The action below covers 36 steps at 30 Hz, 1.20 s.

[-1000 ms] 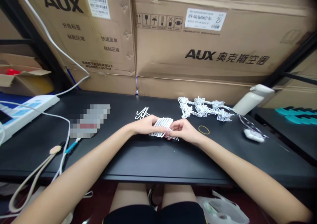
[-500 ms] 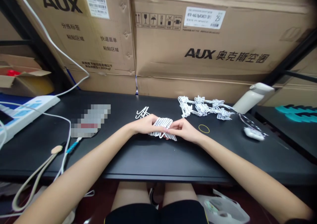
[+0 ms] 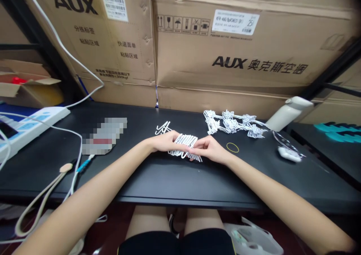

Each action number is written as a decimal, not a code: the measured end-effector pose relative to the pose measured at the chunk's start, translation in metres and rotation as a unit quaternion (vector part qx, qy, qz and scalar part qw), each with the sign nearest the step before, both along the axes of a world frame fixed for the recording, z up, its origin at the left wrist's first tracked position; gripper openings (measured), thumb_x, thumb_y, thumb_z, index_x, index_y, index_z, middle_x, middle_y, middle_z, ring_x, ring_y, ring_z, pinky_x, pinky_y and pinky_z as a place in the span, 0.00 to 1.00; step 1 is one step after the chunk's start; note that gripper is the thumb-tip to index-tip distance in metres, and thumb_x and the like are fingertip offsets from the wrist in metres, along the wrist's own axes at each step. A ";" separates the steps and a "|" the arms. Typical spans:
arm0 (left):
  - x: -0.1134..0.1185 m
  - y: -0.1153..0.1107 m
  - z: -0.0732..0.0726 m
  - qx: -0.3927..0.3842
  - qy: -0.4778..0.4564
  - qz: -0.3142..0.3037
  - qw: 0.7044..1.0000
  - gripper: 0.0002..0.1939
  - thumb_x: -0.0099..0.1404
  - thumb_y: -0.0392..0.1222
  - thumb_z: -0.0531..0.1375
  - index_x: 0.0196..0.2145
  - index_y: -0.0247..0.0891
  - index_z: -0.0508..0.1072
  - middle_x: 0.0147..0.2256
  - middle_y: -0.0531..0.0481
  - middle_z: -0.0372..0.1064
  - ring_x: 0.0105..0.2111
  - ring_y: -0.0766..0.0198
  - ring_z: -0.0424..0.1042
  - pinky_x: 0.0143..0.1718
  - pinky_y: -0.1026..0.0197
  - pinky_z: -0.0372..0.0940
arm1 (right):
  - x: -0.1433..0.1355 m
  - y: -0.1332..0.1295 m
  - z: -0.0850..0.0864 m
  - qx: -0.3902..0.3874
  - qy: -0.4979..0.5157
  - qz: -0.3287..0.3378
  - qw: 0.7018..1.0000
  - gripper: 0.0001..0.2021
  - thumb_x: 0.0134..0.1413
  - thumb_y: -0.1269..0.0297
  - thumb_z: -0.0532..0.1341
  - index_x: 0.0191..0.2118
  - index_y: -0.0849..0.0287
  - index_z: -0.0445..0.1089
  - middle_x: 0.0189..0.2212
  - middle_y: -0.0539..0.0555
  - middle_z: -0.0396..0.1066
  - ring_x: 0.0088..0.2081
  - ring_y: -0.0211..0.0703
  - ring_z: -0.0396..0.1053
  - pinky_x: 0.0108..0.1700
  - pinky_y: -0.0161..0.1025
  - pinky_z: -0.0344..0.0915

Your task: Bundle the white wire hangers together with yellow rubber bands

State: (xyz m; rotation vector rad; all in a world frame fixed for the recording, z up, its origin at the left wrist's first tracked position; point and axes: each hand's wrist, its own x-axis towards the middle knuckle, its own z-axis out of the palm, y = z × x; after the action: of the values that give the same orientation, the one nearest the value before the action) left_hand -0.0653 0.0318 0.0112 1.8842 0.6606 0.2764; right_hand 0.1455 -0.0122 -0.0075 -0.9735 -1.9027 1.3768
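Observation:
A bundle of thin white hooks (image 3: pixel 184 144), lined up side by side, is held between my two hands just above the black table. My left hand (image 3: pixel 166 142) grips it from the left, its thumb laid across the front. From the right, the fingertips of my right hand (image 3: pixel 210 149) pinch at the bundle's right side, close to the left thumb. Some fingers are hidden behind the bundle. Several loose white hooks (image 3: pixel 163 127) lie just beyond my left hand. A yellow rubber band (image 3: pixel 232 147) rests on the table right of my right hand.
Several tied white hook bundles (image 3: pixel 231 125) lie in two rows at the back. A cream bottle (image 3: pixel 290 114) and white earphone case (image 3: pixel 289 154) are on the right. A power strip (image 3: pixel 34 129), cables and a strap (image 3: pixel 42 204) occupy the left. Large cartons (image 3: pixel 183 74) stand behind.
The view has shifted very slightly. Both hands keep almost the same hold on the hook bundle, with hardly any finger movement visible.

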 end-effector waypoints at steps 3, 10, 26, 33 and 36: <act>0.000 0.000 0.000 0.000 0.004 0.003 1.000 0.20 0.54 0.55 0.62 0.22 0.34 0.65 0.19 0.57 0.49 0.20 0.72 0.47 0.19 0.66 0.41 | -0.001 0.000 -0.003 0.005 0.018 0.003 1.000 0.14 0.45 0.56 0.67 0.31 0.64 0.76 0.24 0.54 0.75 0.23 0.37 0.67 0.24 0.33 0.60; 0.002 0.000 -0.001 0.010 0.014 0.015 1.000 0.22 0.55 0.56 0.61 0.20 0.35 0.61 0.19 0.57 0.45 0.19 0.72 0.43 0.19 0.65 0.38 | -0.003 -0.001 -0.005 0.022 0.020 -0.018 0.999 0.13 0.47 0.57 0.65 0.30 0.64 0.76 0.22 0.52 0.74 0.22 0.35 0.66 0.24 0.32 0.59; 0.005 -0.001 0.000 0.016 -0.013 0.031 0.999 0.17 0.58 0.52 0.60 0.26 0.34 0.75 0.21 0.52 0.68 0.21 0.71 0.61 0.21 0.69 0.53 | -0.012 -0.006 -0.009 0.100 -0.007 -0.108 0.989 0.14 0.44 0.54 0.67 0.28 0.63 0.75 0.21 0.53 0.73 0.21 0.36 0.66 0.24 0.32 0.62; -0.015 0.014 0.018 -0.091 -0.215 0.214 0.949 0.17 0.59 0.49 0.61 0.35 0.31 0.76 0.31 0.42 0.76 0.29 0.61 0.75 0.30 0.63 0.68 | -0.005 0.007 -0.012 0.145 0.086 -0.219 0.961 0.17 0.54 0.51 0.58 0.30 0.62 0.71 0.23 0.54 0.73 0.22 0.38 0.70 0.24 0.34 0.65; -0.024 0.024 0.022 -0.132 -0.333 0.308 0.882 0.14 0.63 0.46 0.58 0.37 0.32 0.75 0.35 0.42 0.76 0.29 0.64 0.75 0.30 0.65 0.69 | -0.011 0.020 -0.013 0.143 0.016 -0.209 0.967 0.14 0.54 0.54 0.59 0.34 0.62 0.71 0.27 0.54 0.74 0.25 0.39 0.71 0.26 0.34 0.65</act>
State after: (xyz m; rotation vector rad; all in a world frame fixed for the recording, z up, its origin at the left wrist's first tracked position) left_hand -0.0894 0.0558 0.0328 1.1508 0.7436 1.1293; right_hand 0.1347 0.0081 -0.0201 -1.1152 -1.6867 0.8447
